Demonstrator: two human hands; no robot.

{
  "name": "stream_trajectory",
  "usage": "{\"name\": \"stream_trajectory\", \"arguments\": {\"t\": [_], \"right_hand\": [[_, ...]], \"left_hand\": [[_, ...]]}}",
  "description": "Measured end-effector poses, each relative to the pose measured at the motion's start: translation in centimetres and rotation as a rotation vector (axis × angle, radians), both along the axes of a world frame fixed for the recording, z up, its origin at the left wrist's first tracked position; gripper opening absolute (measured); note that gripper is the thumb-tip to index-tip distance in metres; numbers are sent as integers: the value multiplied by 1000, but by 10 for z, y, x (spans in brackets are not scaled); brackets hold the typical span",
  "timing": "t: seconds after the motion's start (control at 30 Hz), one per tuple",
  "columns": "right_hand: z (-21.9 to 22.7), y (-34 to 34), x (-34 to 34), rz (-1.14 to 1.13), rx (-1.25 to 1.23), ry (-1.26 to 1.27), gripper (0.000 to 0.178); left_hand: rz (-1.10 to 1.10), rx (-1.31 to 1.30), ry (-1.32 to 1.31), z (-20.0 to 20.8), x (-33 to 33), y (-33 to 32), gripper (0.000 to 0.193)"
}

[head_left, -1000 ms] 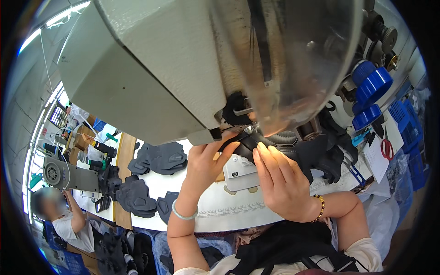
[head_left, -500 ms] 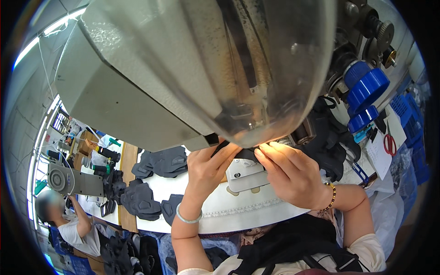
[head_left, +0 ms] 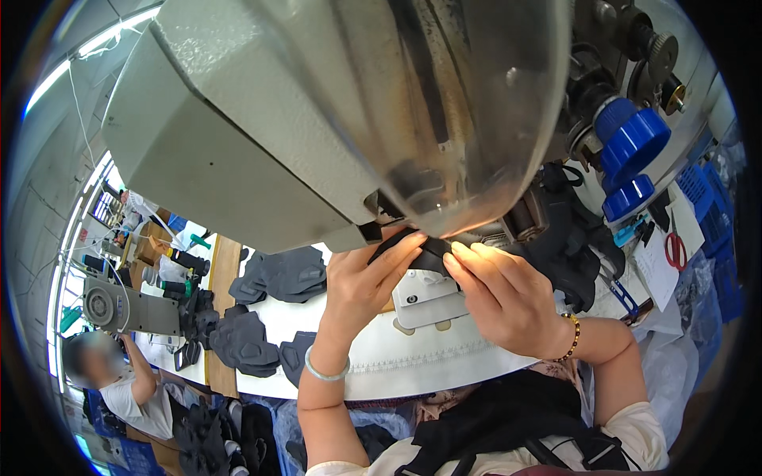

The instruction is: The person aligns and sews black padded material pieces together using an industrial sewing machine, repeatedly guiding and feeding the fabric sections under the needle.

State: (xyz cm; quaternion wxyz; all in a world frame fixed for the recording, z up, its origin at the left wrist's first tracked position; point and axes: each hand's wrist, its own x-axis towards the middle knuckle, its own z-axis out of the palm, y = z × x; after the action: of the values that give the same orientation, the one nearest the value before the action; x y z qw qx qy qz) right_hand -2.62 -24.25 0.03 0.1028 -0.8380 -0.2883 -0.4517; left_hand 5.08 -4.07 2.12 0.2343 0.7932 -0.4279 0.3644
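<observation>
Both hands are at a large grey sewing machine (head_left: 230, 151), below its clear plastic guard (head_left: 468, 182). My left hand (head_left: 367, 282) pinches a dark strip of fabric (head_left: 432, 252) between thumb and fingers. From the other side my right hand (head_left: 502, 293) presses its closed fingertips on the same strip, under the machine's lamp light. A pale metal plate (head_left: 432, 300) shows below the strip. The needle area is partly hidden behind the guard and my fingers.
Dark padded pieces (head_left: 279, 274) lie left on the white table (head_left: 381, 381), more (head_left: 556, 246) to the right. Blue knobs (head_left: 635, 143) jut out at right. Red-handled scissors (head_left: 675, 250) lie farther right. Another person (head_left: 131, 389) works at a machine on the left.
The hands have shifted only slightly, and more of the dark strip shows between my fingertips. The machine appears a little further right and lower in the view.
</observation>
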Motion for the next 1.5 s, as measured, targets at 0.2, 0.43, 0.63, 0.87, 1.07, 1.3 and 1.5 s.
{"name": "stream_trajectory", "arguments": {"t": [0.2,0.43,0.63,0.87,1.07,1.3,1.5], "right_hand": [[1,-1,0,5,27,16,40],[16,-9,3,-12,4,72,38],[10,-30,28,100,47,-39,29],[4,-29,33,116,82,-46,29],[3,-29,36,109,98,-30,28],[1,-38,47,186,164,-7,27],[-2,-39,51,212,202,59,35]], "left_hand": [[-114,-39,243,0,5,6,31],[-189,-39,311,2,10,10,32],[-71,79,150,11,-7,3,40],[-30,92,229,16,-18,3,48],[17,119,362,16,-23,2,51],[53,121,105,2,-25,-2,48],[89,162,-67,-3,-28,-7,44]]}}
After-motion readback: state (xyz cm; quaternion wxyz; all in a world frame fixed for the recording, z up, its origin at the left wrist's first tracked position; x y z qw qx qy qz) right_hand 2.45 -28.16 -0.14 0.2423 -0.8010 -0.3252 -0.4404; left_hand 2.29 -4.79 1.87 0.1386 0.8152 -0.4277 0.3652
